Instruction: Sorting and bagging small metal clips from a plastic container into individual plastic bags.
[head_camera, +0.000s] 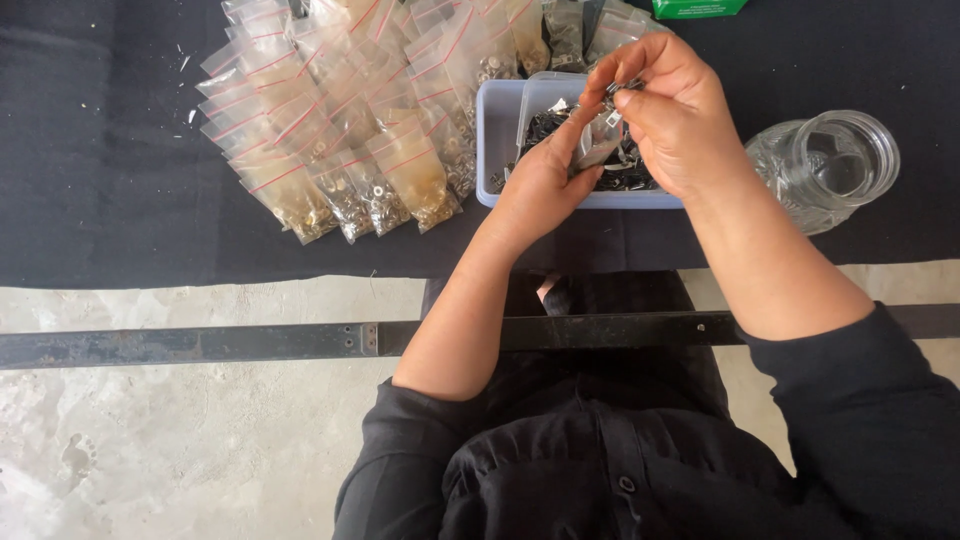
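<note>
- Two hands over a blue tray on the table: left hand clamped on a small bag.
- Right hand fingers pinch a small metal part, hard to make out.
- Tray contents partly hidden.

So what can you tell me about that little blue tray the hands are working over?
The blue tray is a shallow, rectangular bin that looks like pale blue plastic, with rounded corners. It sits flat on the dark cloth, beside a spread of filled clear bags and a glass jar. Small dark and silvery metal parts fill it. The left hand rests against its front; the right hand is above it.
</note>
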